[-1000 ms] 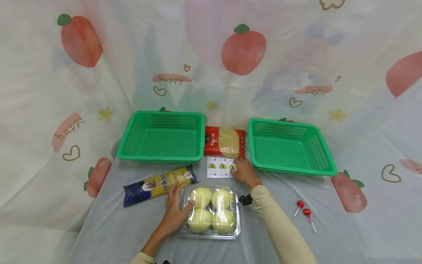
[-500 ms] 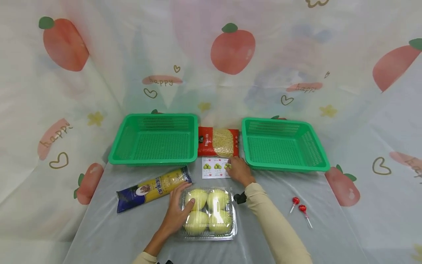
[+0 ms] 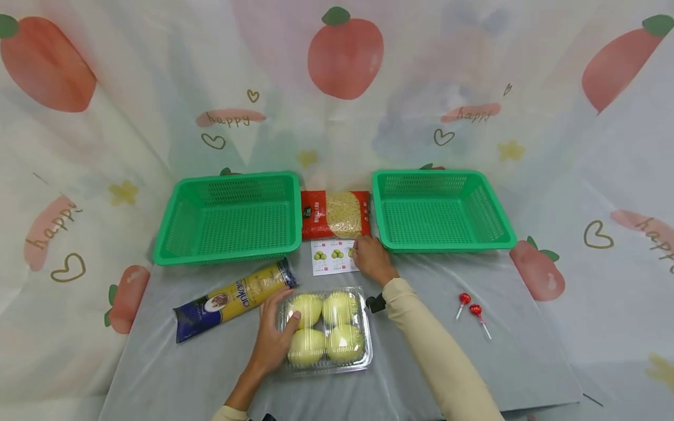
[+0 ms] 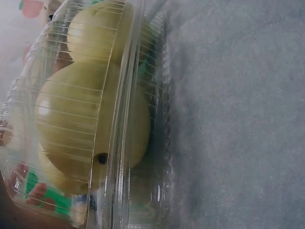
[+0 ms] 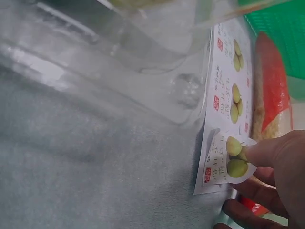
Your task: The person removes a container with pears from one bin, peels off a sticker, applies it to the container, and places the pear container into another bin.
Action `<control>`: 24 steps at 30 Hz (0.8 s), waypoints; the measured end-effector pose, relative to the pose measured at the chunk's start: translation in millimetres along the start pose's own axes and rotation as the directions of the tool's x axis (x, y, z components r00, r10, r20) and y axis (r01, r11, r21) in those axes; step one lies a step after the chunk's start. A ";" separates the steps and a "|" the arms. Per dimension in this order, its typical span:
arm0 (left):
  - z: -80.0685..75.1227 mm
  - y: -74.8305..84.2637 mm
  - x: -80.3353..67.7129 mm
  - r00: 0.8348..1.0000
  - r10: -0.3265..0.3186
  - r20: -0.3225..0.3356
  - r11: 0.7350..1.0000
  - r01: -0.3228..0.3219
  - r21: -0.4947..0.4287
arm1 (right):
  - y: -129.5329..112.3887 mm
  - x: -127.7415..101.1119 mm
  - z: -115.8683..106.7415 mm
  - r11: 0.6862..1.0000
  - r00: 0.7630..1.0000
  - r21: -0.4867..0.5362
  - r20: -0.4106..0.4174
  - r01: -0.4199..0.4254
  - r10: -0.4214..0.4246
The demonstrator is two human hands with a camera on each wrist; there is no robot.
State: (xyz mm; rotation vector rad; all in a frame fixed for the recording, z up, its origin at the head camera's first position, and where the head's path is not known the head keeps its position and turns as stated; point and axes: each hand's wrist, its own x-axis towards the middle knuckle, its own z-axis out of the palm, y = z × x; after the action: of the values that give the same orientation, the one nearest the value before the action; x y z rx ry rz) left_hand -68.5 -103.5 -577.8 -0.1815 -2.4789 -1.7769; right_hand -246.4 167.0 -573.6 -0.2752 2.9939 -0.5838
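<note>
My left hand [image 3: 271,342] holds the left side of a clear plastic clamshell box [image 3: 363,354], thumb over the lid and fingers at the back left corner. Round yellow-green fruits [image 4: 76,114], several of them, sit inside the box. Further back, my right hand [image 3: 372,258] is at the right end of a white sheet of fruit-printed stickers [image 3: 325,268]. In the right wrist view its thumb and finger pinch one sticker [image 5: 217,164], whose rounded edge curls up off the sheet. The sheet lies flat just behind the box.
Two green baskets, left [image 3: 231,225] and right [image 3: 429,222], stand at the back. Between them lies a red bag of pasta [image 3: 342,216]. A blue-and-yellow spaghetti pack [image 3: 237,298] rests left of the box, and two red lollipops [image 3: 464,299] lie at right.
The head view has shifted, so everything sits further left in it. My left hand stays on the box, and my right hand stays at the sheet's right end.
</note>
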 end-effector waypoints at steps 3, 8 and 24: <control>-1.1 -1.2 2.2 1.000 -0.002 -0.004 1.000 0.002 0.009 | -2.3 4.0 -2.3 1.000 1.000 -0.009 0.000 0.006 -0.006; -1.7 -1.8 3.4 1.000 -0.004 -0.006 1.000 0.004 0.011 | -5.1 5.6 -4.8 1.000 1.000 -0.019 0.023 -0.016 0.016; 0.1 -3.6 3.8 1.000 -0.003 -0.011 1.000 0.003 -0.002 | -4.5 2.7 -9.7 1.000 1.000 -0.018 0.021 0.006 -0.005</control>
State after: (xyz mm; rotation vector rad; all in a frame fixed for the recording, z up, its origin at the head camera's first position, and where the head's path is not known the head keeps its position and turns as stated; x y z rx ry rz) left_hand -72.8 -104.4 -580.7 -0.1674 -2.4710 -1.7768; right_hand -249.3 165.9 -563.1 -0.2892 2.9803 -0.5505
